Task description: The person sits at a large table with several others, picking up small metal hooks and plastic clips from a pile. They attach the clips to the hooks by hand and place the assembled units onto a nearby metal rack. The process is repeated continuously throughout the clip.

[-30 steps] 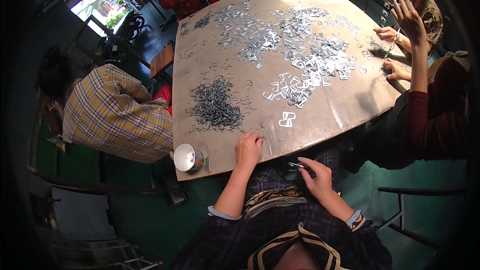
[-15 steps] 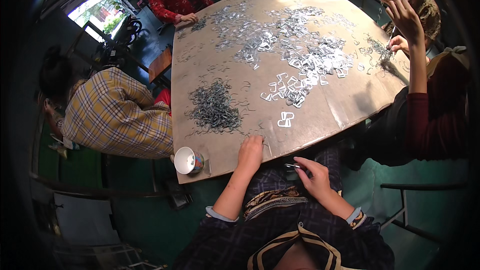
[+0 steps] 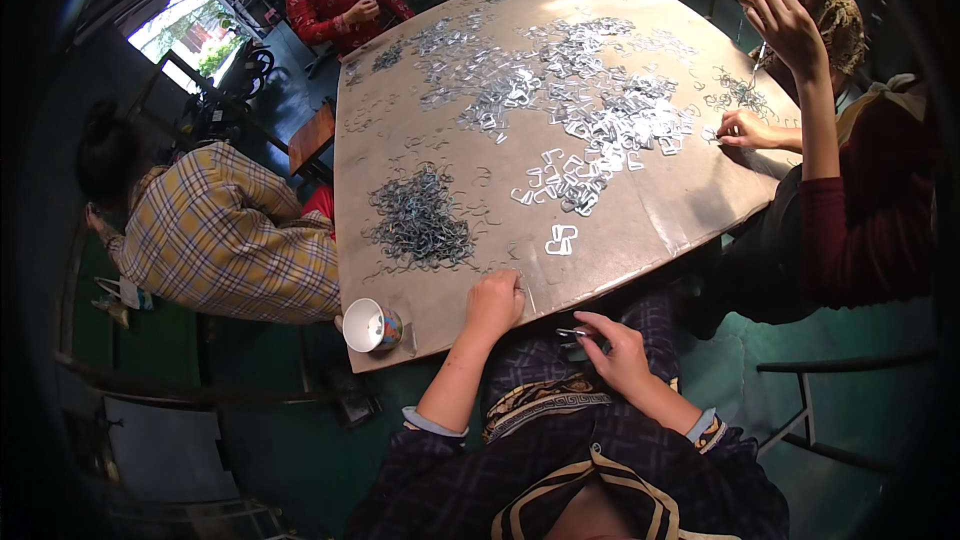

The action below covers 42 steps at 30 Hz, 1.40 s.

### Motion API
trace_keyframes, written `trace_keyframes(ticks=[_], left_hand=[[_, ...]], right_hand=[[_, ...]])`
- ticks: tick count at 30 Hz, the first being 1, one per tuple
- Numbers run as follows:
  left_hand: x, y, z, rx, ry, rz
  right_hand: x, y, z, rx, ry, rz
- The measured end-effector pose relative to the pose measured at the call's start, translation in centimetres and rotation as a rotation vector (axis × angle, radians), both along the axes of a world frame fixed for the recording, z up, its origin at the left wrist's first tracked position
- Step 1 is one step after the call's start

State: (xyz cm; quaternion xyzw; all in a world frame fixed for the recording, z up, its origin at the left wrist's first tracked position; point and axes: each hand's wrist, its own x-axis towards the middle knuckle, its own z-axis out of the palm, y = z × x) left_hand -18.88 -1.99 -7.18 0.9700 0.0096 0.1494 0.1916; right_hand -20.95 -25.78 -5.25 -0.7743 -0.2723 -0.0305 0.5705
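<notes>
My left hand (image 3: 495, 302) rests on the near edge of the cardboard-covered table (image 3: 440, 315), its fingers curled in. Whatever its fingertips hold, if anything, is hidden. Over my lap, just off that edge, my right hand (image 3: 618, 348) pinches a small silver metal piece (image 3: 571, 332) between thumb and fingers. Beyond my left hand lies a pile of thin, dark curved wire pieces (image 3: 420, 220). A few flat silver hook-shaped pieces (image 3: 561, 239) lie together ahead of my hands. Farther off spreads a large heap of similar silver pieces (image 3: 610, 120).
A paper cup (image 3: 371, 326) stands at the near left corner. On the right, a co-worker in a dark red sleeve (image 3: 822, 240) reaches over the table. Another in a plaid shirt (image 3: 230, 230) sits at left. A person in red (image 3: 345, 0) is at the far side.
My left hand has curled more closely at the table edge. The right co-worker's lower hand has moved left toward the silver heap. The person in red has lifted a hand off the table.
</notes>
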Motion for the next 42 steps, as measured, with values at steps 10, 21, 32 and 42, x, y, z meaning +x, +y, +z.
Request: trace_keyframes(ticks=[10, 21, 32, 42], left_hand=[[-3.7, -2.6, 4.3, -0.883, 0.243, -0.348], [-4.8, -5.6, 1.5, -1.059, 0.118, -0.360], [-5.9, -6.1, 2.0, -1.234, 0.179, -0.456], [-6.8, -7.6, 2.3, -1.113, 0.155, -0.508]], right_hand=[[0.5, 0.5, -0.2, 0.033, 0.069, -0.027], [0.5, 0.9, -0.6, -0.021, -0.033, -0.031], [6.1, 0.9, -1.0, -0.203, -0.321, -0.086], [14.2, 5.5, -5.1, -0.486, -0.660, 0.028]])
